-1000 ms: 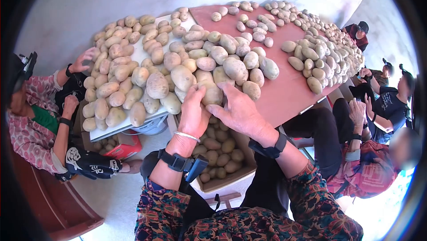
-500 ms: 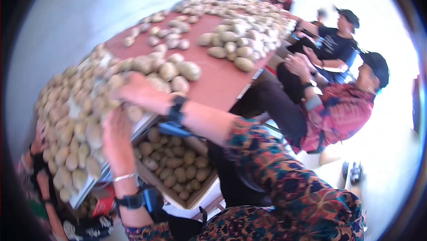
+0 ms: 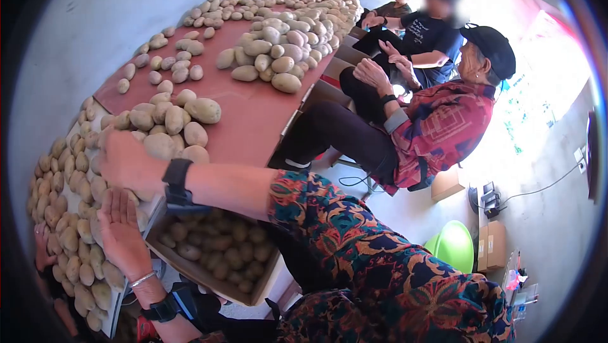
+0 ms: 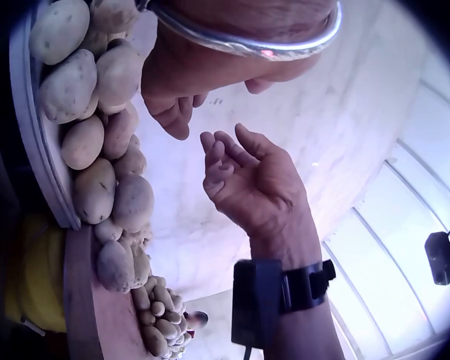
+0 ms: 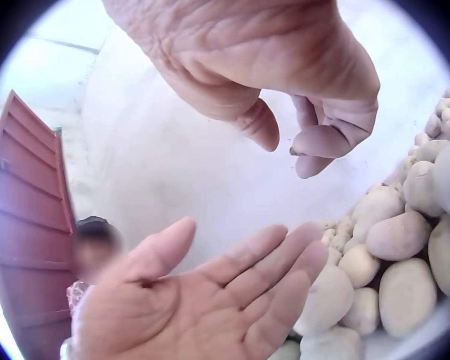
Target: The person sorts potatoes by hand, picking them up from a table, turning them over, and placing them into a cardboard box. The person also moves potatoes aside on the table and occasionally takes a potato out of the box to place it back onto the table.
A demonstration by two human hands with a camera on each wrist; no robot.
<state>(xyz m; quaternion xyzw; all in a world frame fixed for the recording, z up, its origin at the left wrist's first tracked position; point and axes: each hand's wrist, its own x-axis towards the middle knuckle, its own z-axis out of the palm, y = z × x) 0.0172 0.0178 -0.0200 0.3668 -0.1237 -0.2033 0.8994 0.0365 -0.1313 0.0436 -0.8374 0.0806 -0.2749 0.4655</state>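
My left hand [image 3: 123, 235] is held up beside the heap of potatoes [image 3: 76, 185], palm showing and fingers straight, a silver bangle on its wrist. In the right wrist view that same left hand [image 5: 202, 307] holds nothing. Above it, my right hand [image 5: 285, 82] hangs with loosely bent fingers and nothing between thumb and fingertips. The head view shows the right hand [image 3: 130, 162] slightly blurred, over the near potatoes. A gap lies between both hands in the left wrist view, where the right hand [image 4: 259, 187] faces the left hand [image 4: 180, 90].
Below my forearms stands a cardboard box [image 3: 269, 286] of potatoes. More potatoes [image 3: 285, 45] lie piled along the red tabletop [image 3: 244, 115]. Several people sit along the right side, the nearest person [image 3: 443, 115] in a red patterned shirt. A green basin [image 3: 453, 245] stands on the floor.
The head view has swung right, so the table now lies further left. One second ago both hands were at a potato on the heap's near edge; now they are apart and hold nothing.
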